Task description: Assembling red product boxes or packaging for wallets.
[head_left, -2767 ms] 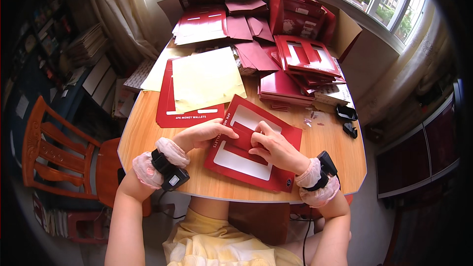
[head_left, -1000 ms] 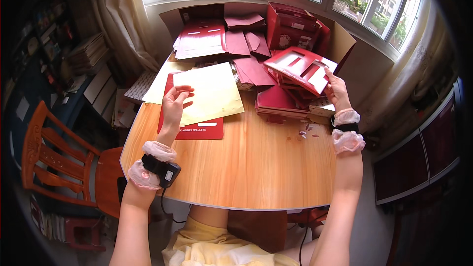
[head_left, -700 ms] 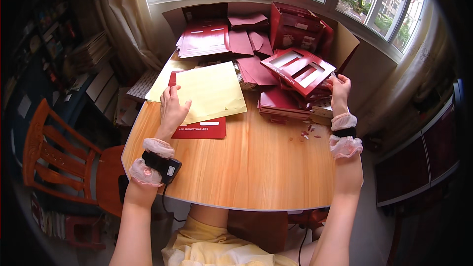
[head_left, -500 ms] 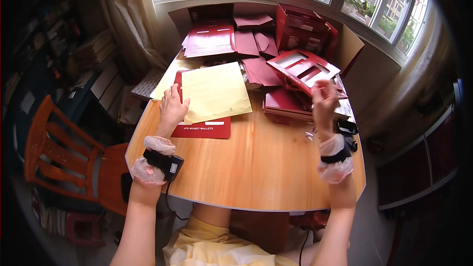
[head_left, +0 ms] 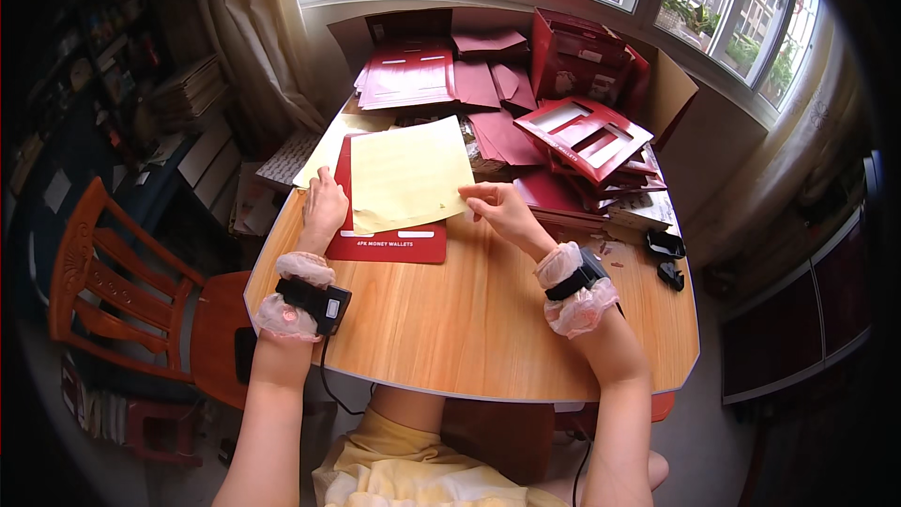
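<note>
The state of the grip cannot be told for either hand: the right hand has its thumb and forefinger at the right edge of a pale yellow rectangular paper sheet, with contact unclear; the left hand has bent fingers beside the left edge of a flat red card with white slots. The sheet lies on the card, leaving the card's lower and left margins exposed. Both rest on the left part of a light wood-grain table. To the right of the sheet is a stack of dark red flat cards; above it, a glossy red card frame with rectangular cut-outs sits tilted on a pile. Small black objects are near the table's right edge. At the far side stands a red cardboard box.
</note>
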`<action>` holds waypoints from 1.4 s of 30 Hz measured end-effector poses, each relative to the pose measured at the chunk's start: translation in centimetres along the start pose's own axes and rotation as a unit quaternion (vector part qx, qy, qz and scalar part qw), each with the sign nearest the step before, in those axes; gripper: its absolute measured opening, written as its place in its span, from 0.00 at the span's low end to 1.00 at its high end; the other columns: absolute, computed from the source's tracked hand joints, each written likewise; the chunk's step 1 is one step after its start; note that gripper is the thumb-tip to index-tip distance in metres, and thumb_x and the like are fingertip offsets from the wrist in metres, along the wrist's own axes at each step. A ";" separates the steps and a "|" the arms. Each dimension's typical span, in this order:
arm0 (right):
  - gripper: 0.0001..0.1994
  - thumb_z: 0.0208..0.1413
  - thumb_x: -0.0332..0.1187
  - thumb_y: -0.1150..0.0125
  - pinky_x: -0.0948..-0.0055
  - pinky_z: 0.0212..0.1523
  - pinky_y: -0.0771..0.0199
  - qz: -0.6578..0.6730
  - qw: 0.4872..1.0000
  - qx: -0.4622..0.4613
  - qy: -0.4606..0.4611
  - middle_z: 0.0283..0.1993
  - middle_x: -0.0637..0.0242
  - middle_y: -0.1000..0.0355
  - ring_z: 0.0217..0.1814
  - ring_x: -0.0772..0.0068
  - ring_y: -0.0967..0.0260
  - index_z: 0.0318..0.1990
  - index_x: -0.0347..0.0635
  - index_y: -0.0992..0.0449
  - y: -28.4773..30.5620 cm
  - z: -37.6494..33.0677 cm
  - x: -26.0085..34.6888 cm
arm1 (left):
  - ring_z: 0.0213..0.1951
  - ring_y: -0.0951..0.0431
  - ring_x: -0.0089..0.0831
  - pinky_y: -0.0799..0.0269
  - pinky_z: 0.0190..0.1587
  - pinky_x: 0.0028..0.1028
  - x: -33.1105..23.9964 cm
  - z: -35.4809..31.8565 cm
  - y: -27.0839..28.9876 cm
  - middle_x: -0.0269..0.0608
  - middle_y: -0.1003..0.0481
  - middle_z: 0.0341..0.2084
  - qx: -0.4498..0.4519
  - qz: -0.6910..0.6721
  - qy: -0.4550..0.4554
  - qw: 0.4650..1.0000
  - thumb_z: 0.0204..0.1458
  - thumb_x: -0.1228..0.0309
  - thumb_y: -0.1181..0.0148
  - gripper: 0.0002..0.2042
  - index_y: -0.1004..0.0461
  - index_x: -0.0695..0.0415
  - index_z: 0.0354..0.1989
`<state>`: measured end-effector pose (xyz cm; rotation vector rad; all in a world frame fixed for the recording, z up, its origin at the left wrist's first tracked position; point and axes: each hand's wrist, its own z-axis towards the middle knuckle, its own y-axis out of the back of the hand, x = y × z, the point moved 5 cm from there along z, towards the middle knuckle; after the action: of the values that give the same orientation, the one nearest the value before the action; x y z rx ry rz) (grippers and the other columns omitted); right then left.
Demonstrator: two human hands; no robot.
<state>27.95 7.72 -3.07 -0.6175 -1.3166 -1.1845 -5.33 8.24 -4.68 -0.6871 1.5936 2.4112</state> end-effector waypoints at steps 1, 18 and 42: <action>0.13 0.66 0.26 0.42 0.77 0.33 0.24 0.002 1.000 0.002 0.001 0.41 0.62 0.20 0.32 0.77 0.24 0.54 0.32 0.19 -0.5 0.3 0.7 | 0.55 0.24 0.61 0.27 0.58 0.52 0.4 0.2 0.1 0.68 0.26 0.51 -0.001 0.002 0.002 1.000 0.63 0.70 0.47 0.22 0.39 0.64 0.64; 0.31 0.67 0.22 0.44 0.73 0.54 0.18 0.171 0.969 -0.177 -0.027 0.65 0.46 0.31 0.56 0.62 0.21 0.73 0.22 0.47 5.9 3.4 2.5 | 0.51 0.21 0.56 0.23 0.53 0.49 -0.5 -0.6 0.8 0.62 0.26 0.50 0.027 0.070 -0.004 0.997 0.65 0.61 0.43 0.19 0.25 0.68 0.52; 0.33 0.59 0.27 0.36 0.67 0.68 0.34 0.134 0.979 -0.059 -0.143 0.66 0.55 0.32 0.66 0.67 0.33 0.71 0.32 0.41 -7.2 -3.4 2.6 | 0.55 0.26 0.61 0.28 0.59 0.50 -1.1 -0.8 1.0 0.67 0.28 0.51 -0.007 0.049 -0.005 0.999 0.62 0.65 0.43 0.18 0.25 0.70 0.52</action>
<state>22.37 1.44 -3.28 -1.0495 -1.3552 -0.9800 -4.52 7.20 -3.60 -0.6115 1.6443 2.4926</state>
